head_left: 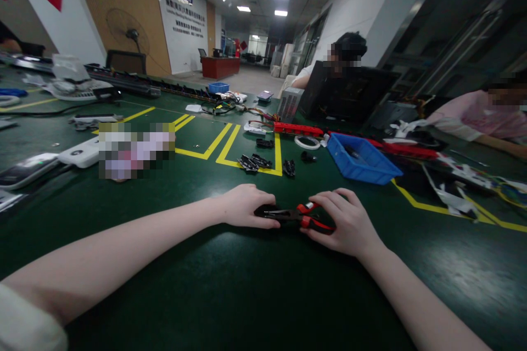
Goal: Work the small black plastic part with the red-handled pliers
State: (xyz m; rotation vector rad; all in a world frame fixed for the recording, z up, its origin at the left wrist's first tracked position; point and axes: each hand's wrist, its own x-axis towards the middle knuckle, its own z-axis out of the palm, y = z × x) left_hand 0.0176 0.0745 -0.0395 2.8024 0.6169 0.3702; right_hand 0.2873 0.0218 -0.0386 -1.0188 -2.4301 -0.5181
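My right hand (346, 222) is closed around the red and black handles of needle-nose pliers (293, 214). Their jaws point left and reach a small black part (263, 210) pinched between the thumb and fingers of my left hand (249, 207). Whether the jaws grip that part cannot be made out. Beyond my hands, several small black plastic pieces (261, 160) lie in and around a yellow-taped rectangle. One more black piece (289, 168) is just right of the tape, and a short black cylinder (308, 157) sits near it.
A blue bin (362, 159) stands right of the black pieces, beside a white ring (307, 142) and a red strip (298, 129). White devices (80, 149) lie to the left. A black computer case (343, 90) stands at the back; two people sit beyond the table.
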